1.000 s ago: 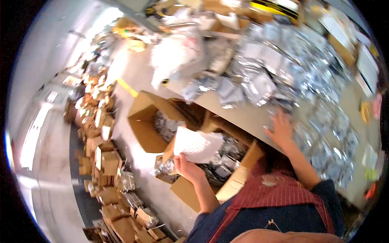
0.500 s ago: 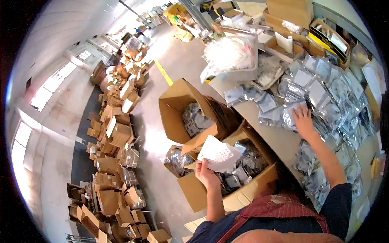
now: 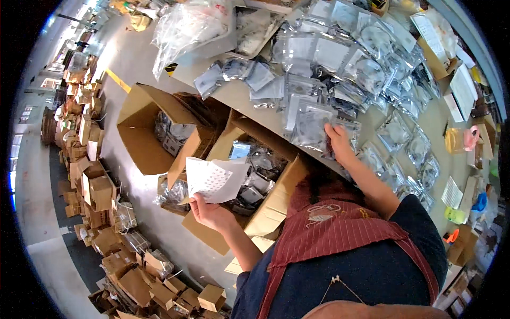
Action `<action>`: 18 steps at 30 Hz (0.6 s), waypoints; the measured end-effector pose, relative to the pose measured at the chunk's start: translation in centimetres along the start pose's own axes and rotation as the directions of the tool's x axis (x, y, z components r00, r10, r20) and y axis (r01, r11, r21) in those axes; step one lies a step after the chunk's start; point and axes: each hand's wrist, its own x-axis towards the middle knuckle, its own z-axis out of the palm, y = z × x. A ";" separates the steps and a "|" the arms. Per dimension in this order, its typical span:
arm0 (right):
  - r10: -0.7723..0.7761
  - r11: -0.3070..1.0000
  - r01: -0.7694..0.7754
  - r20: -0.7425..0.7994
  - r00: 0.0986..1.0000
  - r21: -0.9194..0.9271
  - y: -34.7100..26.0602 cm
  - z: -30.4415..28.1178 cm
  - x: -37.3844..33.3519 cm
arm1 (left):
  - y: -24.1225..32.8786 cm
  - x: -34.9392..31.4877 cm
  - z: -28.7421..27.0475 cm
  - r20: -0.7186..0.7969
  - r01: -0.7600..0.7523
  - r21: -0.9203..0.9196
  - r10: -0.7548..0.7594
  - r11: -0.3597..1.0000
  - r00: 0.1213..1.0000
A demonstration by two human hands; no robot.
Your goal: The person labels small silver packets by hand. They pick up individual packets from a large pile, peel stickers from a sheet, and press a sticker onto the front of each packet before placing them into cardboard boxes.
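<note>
1. Head view, at the worktable: a person's right hand closes thumb and fingers on the right edge of a clear plastic packet at the table's near edge.

2. The packet extends to the left of the right hand's fingertips, lying over other packets. It looks roughly square, so no long axis can be told. The right hand is clearly the nearer one; from the left hand, the packet lies to the right and far.

3. The left hand pinches white sheets, the visible one dotted with small marks, by their near edge. The paper slants above the left part of an open carton partly filled with packaged pieces.

4. That carton sits between the two hands, beside the table's edge: to the left and near from the packet, to the right of the left hand. A second carton, also holding packets, stands farther left.

5. On the far side of the held packet, a broad pile of similar packets spreads across the tabletop.
</note>
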 end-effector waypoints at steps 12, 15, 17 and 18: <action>0.113 0.959 -0.146 -0.149 0.982 -0.242 0.1 -6.3 -3.8 | -0.9 -0.6 -0.2 -0.023 0.081 -0.003 -0.081 0.997 0.996; -0.111 0.465 0.019 -0.037 0.993 -0.885 -1.6 -7.2 -4.2 | -0.5 -0.6 0.7 0.010 0.085 -0.003 -0.085 0.996 0.996; -0.164 0.228 0.026 -0.012 0.986 -0.973 -4.7 -5.8 -4.8 | -0.6 -0.3 0.8 0.055 0.089 -0.002 -0.089 0.996 0.994; -0.188 0.106 0.025 0.004 0.982 -0.994 -6.3 -4.5 -5.0 | -0.9 -0.2 0.7 0.062 0.086 -0.009 -0.085 0.996 0.994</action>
